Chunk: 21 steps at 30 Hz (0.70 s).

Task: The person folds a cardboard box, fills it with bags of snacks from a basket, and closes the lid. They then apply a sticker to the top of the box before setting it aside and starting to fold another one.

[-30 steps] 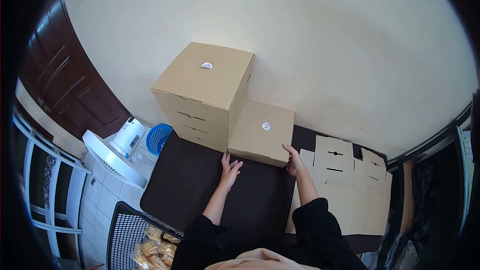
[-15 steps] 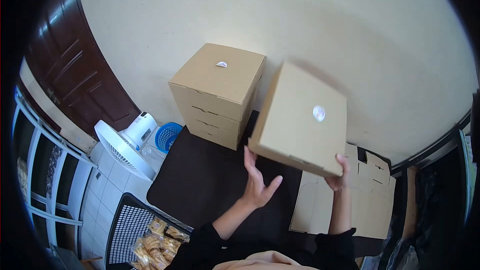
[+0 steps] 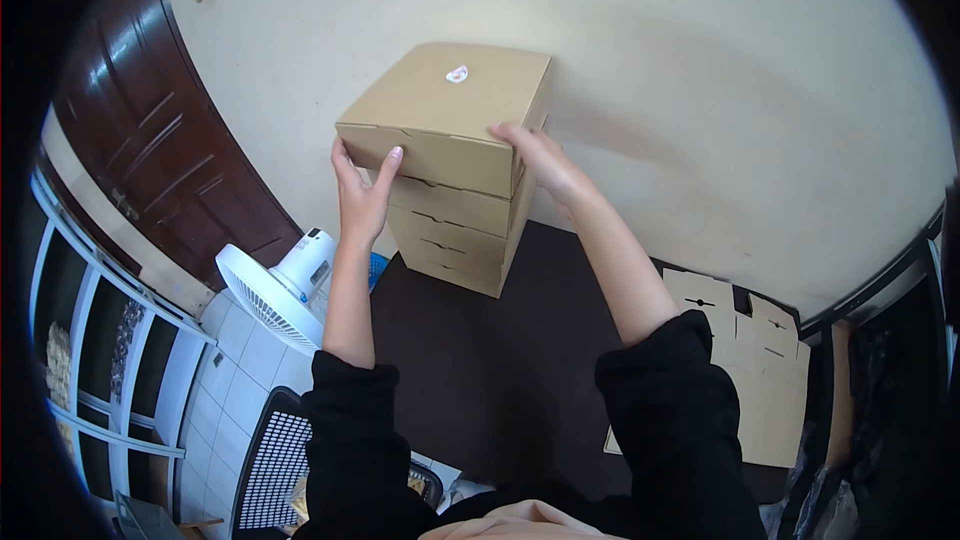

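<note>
A closed brown cardboard box [image 3: 440, 100] with a small round sticker on its lid sits on top of a stack of similar boxes [image 3: 455, 225], jutting out slightly at the front left. My left hand [image 3: 362, 202] grips its front left corner, thumb on the front face and fingers round the left side. At the front right corner, my right hand [image 3: 540, 160] holds the box, with fingers over the top edge; part of its grip is hidden behind the corner.
Flattened cardboard sheets [image 3: 765, 380] lie on the right of the dark table [image 3: 480, 370]. On the left are a white fan [image 3: 275, 290], a blue basket [image 3: 377, 269] partly behind my arm, and a black basket [image 3: 270, 460] with packaged goods. A wall [image 3: 700, 40] rises behind.
Both hands have carried the box from the right, tilted in the air, leftward onto the stack. It is now about level, and the stack is one box higher.
</note>
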Available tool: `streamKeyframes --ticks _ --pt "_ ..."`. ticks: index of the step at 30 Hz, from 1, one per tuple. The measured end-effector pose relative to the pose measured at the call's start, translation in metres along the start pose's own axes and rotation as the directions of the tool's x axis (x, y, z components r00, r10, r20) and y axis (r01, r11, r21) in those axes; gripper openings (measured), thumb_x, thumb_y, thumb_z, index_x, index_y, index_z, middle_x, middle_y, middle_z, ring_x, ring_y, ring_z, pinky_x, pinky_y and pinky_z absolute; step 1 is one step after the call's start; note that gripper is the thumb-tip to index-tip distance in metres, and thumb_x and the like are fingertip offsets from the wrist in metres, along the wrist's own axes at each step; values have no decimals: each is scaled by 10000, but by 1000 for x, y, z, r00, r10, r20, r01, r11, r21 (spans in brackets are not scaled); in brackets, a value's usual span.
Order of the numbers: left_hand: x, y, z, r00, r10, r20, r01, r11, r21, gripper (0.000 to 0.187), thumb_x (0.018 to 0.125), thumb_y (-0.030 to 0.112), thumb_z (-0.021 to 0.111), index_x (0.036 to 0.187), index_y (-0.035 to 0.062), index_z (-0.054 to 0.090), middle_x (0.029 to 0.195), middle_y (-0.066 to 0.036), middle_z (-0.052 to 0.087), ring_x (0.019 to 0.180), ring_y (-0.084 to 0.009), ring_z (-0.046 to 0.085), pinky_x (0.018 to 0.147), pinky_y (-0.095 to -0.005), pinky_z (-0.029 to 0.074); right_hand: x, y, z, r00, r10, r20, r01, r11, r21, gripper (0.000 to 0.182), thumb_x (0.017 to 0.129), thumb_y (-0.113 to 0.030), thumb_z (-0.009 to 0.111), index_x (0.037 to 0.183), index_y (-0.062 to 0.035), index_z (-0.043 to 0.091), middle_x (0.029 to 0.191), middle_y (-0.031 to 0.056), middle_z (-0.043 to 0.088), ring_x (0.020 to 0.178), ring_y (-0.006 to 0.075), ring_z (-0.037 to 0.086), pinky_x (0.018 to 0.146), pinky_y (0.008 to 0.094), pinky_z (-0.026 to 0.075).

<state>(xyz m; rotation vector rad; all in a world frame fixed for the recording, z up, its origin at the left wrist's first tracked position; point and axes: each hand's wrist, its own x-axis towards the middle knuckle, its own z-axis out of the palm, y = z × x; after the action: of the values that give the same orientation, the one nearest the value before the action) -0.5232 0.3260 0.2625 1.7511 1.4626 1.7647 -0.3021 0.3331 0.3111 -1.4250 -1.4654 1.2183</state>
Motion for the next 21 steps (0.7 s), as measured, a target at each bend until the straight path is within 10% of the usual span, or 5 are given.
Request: streamKeyframes --ticks 2,10,12,21 --pt "5 -35 2 999 -37 22 38 998 -42 787 850 343 556 1344 -67 103 1382 -244 196 1308 -301 189 1068 -366 144 -11 -4 9 996 -57 -62 39 964 -262 1009 655 -620 546 1312 89 255 1321 311 214 1260 403 179 1013 481 226" --pt "-22 -42 0 981 -152 -124 133 980 -149 770 876 361 501 1351 -74 79 1399 -256 147 1323 -315 146 1072 -381 129 -22 27 3 945 -184 -271 142 975 -170 972 746 -518 576 1344 78 94 1352 273 127 1267 410 138 1039 461 169" --pt "-37 -37 2 978 7 -210 -8 1000 -3 740 863 300 523 1346 -62 97 1401 -249 119 1317 -324 143 1071 -404 118 -31 47 -6 866 -378 -328 319 922 -222 885 791 -472 563 1338 74 133 1345 265 146 1267 399 142 1037 453 172" --pt "-62 -5 43 949 301 -92 -290 950 112 732 790 191 595 1317 -27 136 1389 -262 87 1290 -390 130 1045 -486 114 -112 128 -66 760 -469 -451 184 819 -543 675 766 -294 648 1305 -46 326 1351 219 217 1249 368 225 1018 447 214"
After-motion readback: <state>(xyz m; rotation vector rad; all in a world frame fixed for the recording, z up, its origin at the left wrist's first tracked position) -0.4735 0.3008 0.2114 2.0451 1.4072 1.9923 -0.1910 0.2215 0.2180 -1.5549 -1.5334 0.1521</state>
